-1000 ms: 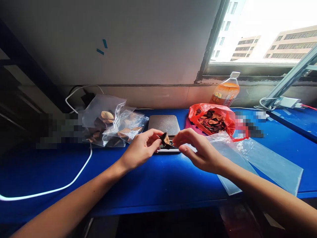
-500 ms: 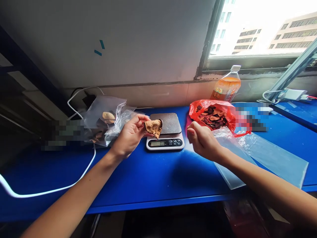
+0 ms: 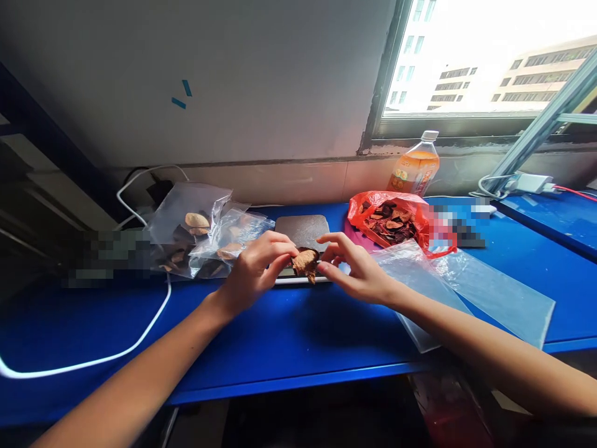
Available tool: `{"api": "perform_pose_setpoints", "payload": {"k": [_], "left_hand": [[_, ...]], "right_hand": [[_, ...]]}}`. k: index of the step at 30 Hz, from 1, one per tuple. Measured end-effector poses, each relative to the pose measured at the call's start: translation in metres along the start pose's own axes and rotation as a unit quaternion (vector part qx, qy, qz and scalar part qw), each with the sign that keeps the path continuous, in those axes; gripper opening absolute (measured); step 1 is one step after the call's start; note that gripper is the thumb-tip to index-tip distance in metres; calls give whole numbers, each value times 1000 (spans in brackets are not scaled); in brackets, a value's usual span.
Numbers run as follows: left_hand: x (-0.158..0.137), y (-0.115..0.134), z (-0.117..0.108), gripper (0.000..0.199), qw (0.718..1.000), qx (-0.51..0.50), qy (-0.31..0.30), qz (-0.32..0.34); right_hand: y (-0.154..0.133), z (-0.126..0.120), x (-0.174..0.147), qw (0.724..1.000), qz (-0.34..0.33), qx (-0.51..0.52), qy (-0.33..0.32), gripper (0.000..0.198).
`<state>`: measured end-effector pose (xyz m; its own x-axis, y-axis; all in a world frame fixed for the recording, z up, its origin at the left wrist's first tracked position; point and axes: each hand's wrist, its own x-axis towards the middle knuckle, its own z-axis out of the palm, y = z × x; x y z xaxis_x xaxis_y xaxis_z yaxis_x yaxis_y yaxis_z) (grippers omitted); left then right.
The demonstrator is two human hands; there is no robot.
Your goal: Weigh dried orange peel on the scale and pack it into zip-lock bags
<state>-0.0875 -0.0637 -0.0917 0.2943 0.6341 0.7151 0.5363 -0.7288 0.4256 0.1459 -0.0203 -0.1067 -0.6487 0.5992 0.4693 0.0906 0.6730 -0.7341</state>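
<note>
A curled piece of dried peel (image 3: pixel 305 262), light brown and rough, is pinched between the thumb and fingers of my left hand (image 3: pixel 252 264) just above the front of the kitchen scale (image 3: pixel 302 229). At the peel's right edge is my right hand (image 3: pixel 357 266), its index finger raised and its thumb apart from it. The thumb tip is close to the peel; whether it touches cannot be made out. Both hands and the peel hide most of the scale's display panel, while its metal plate shows behind them.
Clear bags with peel pieces (image 3: pixel 198 224) lie at the left beside a white cable (image 3: pixel 156 323). To the right are a red plastic bag (image 3: pixel 357 208) of dark dried pieces, flat clear bags (image 3: pixel 504 298) and an orange drink bottle (image 3: pixel 415 167). The blue table's front edge (image 3: pixel 298 384) runs below.
My right hand has come left to the peel and its closed fingers have spread. My left hand has shifted slightly right and down with the peel. The view has shifted a little.
</note>
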Motion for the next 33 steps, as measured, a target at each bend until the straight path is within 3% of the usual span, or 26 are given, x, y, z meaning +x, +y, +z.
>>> {"api": "perform_pose_setpoints", "payload": {"k": [2, 6, 12, 16, 19, 23, 27, 31, 33], "left_hand": [[-1, 8, 5, 11, 998, 23, -14, 56], [1, 20, 5, 17, 992, 54, -37, 109], [1, 30, 4, 25, 991, 103, -75, 29], [-1, 34, 7, 21, 975, 207, -74, 43], [0, 37, 8, 12, 971, 230, -59, 39], [1, 35, 7, 9, 977, 211, -32, 18], [-2, 27, 7, 9, 988, 150, -26, -10], [-2, 24, 4, 39, 993, 81, -22, -77], [1, 26, -1, 40, 993, 87, -52, -55]], "right_hand": [[-6, 3, -2, 999, -4, 37, -9, 40], [-10, 8, -5, 998, -43, 29, 32, 28], [-3, 10, -1, 995, -59, -18, 79, 33], [-4, 14, -1, 991, -82, -48, 95, 23], [-5, 17, -3, 986, -115, -85, 89, 22], [-3, 17, -4, 985, -120, -106, 70, 32], [1, 16, -4, 983, -95, -138, 76, 16], [5, 16, -3, 979, -101, -153, 90, 18], [7, 16, -3, 978, -105, -160, 85, 19]]}}
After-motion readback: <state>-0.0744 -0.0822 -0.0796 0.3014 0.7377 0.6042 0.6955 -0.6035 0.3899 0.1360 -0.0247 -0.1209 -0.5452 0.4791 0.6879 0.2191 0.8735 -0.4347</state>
